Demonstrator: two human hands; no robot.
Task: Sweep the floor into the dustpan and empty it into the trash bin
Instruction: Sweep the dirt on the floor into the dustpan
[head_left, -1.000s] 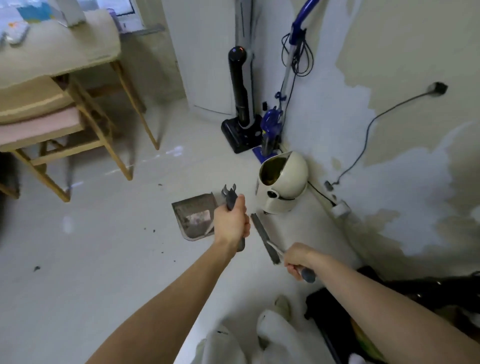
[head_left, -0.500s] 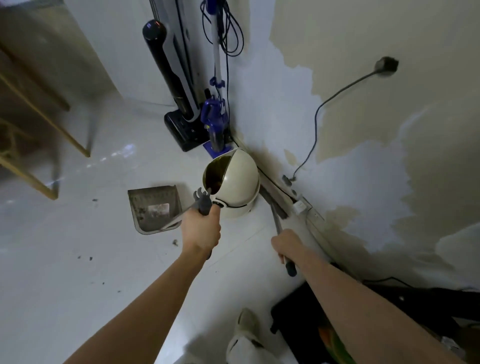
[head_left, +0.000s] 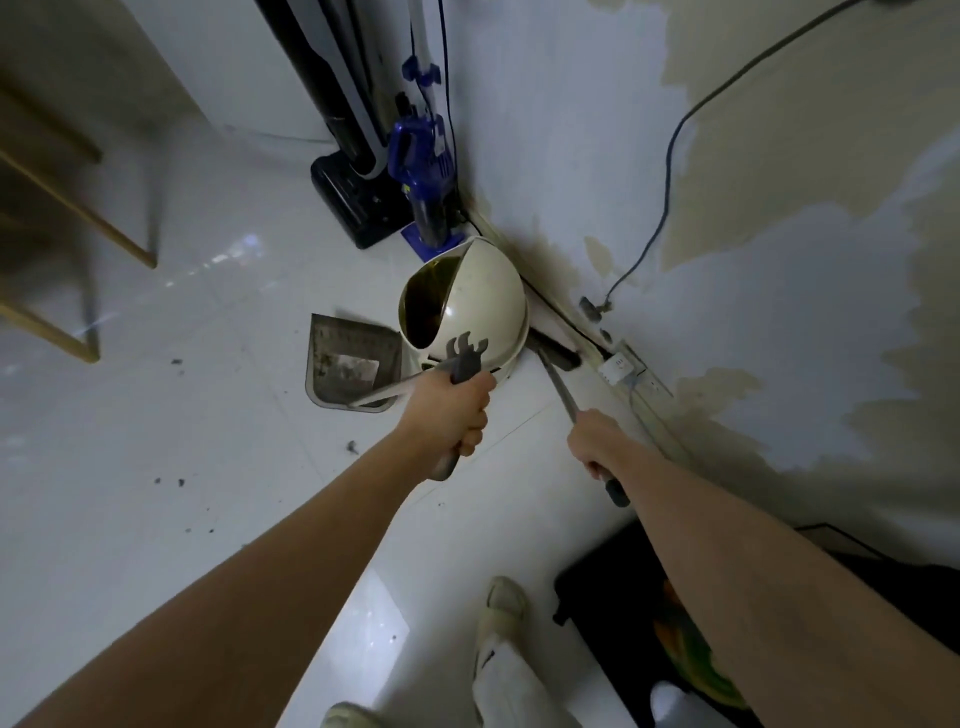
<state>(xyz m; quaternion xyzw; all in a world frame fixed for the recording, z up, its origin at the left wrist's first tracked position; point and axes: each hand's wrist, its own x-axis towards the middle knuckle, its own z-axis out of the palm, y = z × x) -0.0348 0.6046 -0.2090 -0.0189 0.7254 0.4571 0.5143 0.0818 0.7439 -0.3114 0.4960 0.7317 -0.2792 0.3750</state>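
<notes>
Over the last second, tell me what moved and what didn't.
The broom head went from open floor to the wall base behind the trash bin. The dustpan now sits beside the bin. Left hand and right hand keep their grips.

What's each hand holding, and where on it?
Left hand grips the dustpan by its long handle. Right hand grips the broom near the handle's end.
</notes>
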